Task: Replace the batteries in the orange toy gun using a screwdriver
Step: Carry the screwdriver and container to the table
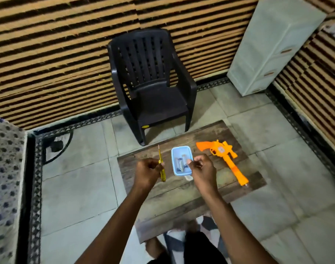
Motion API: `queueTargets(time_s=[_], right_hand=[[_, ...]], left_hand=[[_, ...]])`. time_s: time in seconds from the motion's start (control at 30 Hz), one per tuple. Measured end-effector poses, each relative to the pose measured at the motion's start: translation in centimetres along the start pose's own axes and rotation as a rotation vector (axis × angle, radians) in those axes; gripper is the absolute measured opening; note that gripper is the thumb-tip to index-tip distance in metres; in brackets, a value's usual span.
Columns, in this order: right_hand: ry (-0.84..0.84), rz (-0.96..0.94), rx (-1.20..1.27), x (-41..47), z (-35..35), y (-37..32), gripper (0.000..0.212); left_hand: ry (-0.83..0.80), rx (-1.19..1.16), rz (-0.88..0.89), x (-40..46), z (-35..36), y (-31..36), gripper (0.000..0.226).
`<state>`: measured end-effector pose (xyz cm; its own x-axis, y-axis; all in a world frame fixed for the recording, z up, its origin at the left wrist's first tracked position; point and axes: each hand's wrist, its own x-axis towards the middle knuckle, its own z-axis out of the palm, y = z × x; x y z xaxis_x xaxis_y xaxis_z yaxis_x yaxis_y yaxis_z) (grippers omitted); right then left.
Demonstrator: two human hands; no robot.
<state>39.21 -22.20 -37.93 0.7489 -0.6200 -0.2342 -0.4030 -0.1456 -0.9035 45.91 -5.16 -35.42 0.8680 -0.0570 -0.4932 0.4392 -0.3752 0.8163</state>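
Meanwhile, left hand grips yellow screwdriver.

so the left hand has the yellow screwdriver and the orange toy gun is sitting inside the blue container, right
Not quite. The left hand does hold the yellow screwdriver, but the orange toy gun lies on the wooden board, to the right of the blue container, not inside it. The head view shows this.
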Motion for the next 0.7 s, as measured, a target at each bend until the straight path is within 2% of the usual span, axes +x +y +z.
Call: queueTargets(time_s=[0.23, 0.37, 0.5, 0.6, 0.7], right_hand=[[-0.053, 0.105, -0.160, 2.0, 7.4, 9.1, 0.026], [-0.064, 0.154, -0.221, 4.2, 11.5, 14.6, 0.026], [-0.027, 0.236, -0.286, 5.6, 14.6, 18.7, 0.015], [-0.011, 0.308, -0.328, 6.1, 16.7, 20.8, 0.011], [0.014, 0.338, -0.364, 6.1, 18.4, 21.7, 0.008]], left_hand=[[-0.043, -0.008, -0.249, 7.0, 0.7, -11.7, 0.027], [-0.050, 0.112, -0.331, 11.3, 1.4, -17.7, 0.024], [-0.045, 0.209, -0.405, 14.5, 1.3, -22.7, 0.017], [0.002, 0.246, -0.415, 17.7, 1.4, -28.2, 0.025], [-0.018, 0.327, -0.446, 18.7, 1.4, -29.2, 0.025]])
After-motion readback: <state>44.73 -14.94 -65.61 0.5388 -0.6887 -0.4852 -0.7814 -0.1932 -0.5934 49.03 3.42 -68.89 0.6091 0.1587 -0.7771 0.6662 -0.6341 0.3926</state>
